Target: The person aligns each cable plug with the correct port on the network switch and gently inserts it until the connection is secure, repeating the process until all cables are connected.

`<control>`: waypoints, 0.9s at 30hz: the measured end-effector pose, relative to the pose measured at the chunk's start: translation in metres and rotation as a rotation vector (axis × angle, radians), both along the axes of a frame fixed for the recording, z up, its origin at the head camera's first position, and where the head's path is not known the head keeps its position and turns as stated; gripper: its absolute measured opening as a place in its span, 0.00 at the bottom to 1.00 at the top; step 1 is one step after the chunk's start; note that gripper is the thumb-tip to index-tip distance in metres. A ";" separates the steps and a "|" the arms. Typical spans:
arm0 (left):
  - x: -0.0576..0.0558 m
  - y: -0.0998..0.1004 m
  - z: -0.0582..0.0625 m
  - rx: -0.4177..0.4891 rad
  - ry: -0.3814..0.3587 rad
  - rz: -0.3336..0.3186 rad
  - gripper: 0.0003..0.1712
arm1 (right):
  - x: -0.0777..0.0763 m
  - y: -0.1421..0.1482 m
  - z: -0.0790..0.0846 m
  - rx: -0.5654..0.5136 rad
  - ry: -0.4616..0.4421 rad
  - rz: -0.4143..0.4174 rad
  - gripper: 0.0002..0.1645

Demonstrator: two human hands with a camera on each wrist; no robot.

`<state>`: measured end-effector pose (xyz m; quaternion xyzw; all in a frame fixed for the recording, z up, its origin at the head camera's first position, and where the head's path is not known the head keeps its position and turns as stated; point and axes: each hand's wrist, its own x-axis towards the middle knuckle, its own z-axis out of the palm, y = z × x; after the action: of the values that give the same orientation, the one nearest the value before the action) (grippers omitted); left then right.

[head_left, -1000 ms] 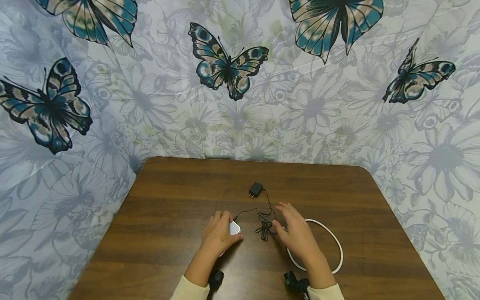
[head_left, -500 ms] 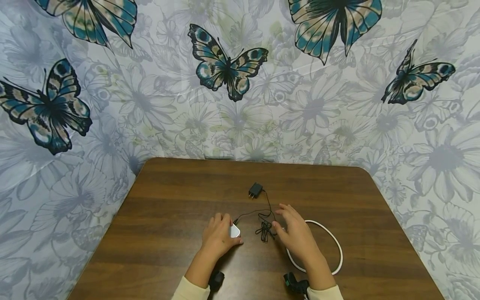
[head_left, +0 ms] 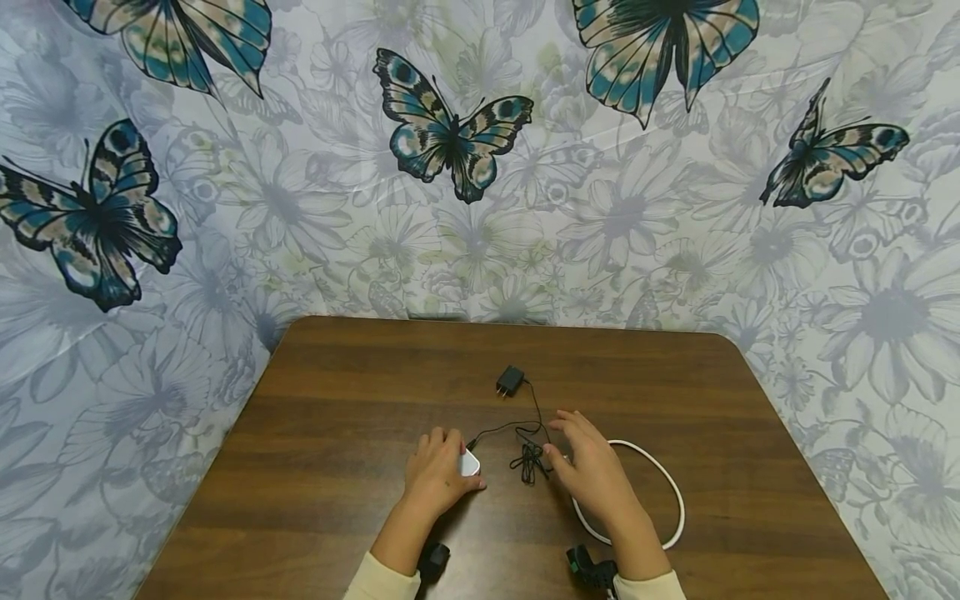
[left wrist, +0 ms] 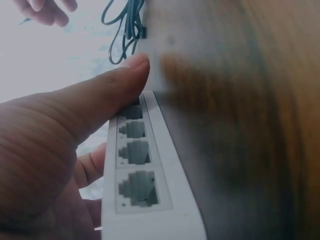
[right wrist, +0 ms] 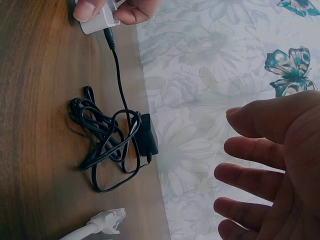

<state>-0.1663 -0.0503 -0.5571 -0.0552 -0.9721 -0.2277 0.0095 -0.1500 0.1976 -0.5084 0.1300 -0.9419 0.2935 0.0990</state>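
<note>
My left hand (head_left: 438,473) grips a white network switch (head_left: 470,463) low over the table at centre-left. In the left wrist view the thumb lies across the row of Ethernet ports (left wrist: 137,187), with the fingers on the opposite side. A thin black power cord (right wrist: 117,75) is plugged into the switch's end. My right hand (head_left: 596,471) hovers with spread, loosely bent fingers, holding nothing. Close by lie the bundled black cord (head_left: 528,462) and a white Ethernet cable (head_left: 678,492). That cable's clear plug (right wrist: 112,220) shows in the right wrist view.
A black power adapter (head_left: 511,380) with metal prongs lies farther back on the brown wooden table (head_left: 360,367). The white cable loops under and right of my right forearm. Behind the table hangs a butterfly-patterned cloth (head_left: 637,250).
The switch has shifted slightly towards me in my left hand, drawing its cord end along, and has stayed there over the last half second. My right hand has hardly moved.
</note>
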 end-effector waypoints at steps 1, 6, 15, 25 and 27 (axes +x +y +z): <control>0.000 0.000 0.000 0.000 -0.001 0.000 0.33 | 0.000 0.000 0.000 0.002 0.000 -0.001 0.21; 0.001 0.000 0.002 -0.001 -0.011 0.002 0.33 | 0.000 0.003 -0.001 0.014 0.007 -0.002 0.25; 0.005 -0.006 0.010 0.048 -0.019 0.001 0.35 | -0.002 0.012 -0.002 0.046 0.025 -0.023 0.28; 0.007 -0.018 0.015 0.100 -0.050 0.012 0.54 | -0.002 0.024 -0.007 0.054 -0.057 -0.088 0.35; 0.007 -0.021 0.016 0.089 -0.049 0.012 0.56 | -0.002 0.026 -0.008 0.063 -0.066 -0.104 0.37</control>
<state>-0.1589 -0.0712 -0.5413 -0.0432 -0.9613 -0.2720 -0.0105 -0.1516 0.2238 -0.5160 0.0743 -0.9589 0.2622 0.0788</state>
